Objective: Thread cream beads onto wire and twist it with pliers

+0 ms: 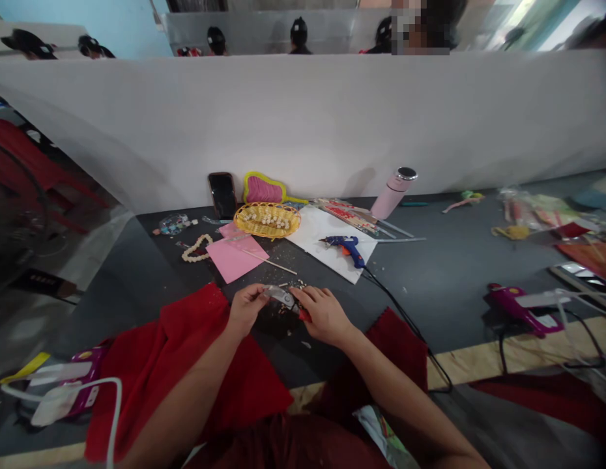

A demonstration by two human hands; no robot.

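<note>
In the head view, my right hand (327, 316) is closed around red-handled pliers (303, 315), whose grey metal head points left toward my other hand. My left hand (247, 307) pinches a small, pale, see-through piece (270, 291) at the head of the pliers; its exact kind is too small to tell. Small light scraps (299, 284) are scattered on the dark table around both hands. Just beyond them lie a thin stick (282, 266) and pink paper squares (237, 256).
A blue glue gun (349, 247) rests on a white board (307, 232), its cord running right. Behind are a yellow basket (242, 225) with small white pieces, a phone (223, 195) and a pink bottle (393, 193). Red cloth (151, 352) covers the near left edge.
</note>
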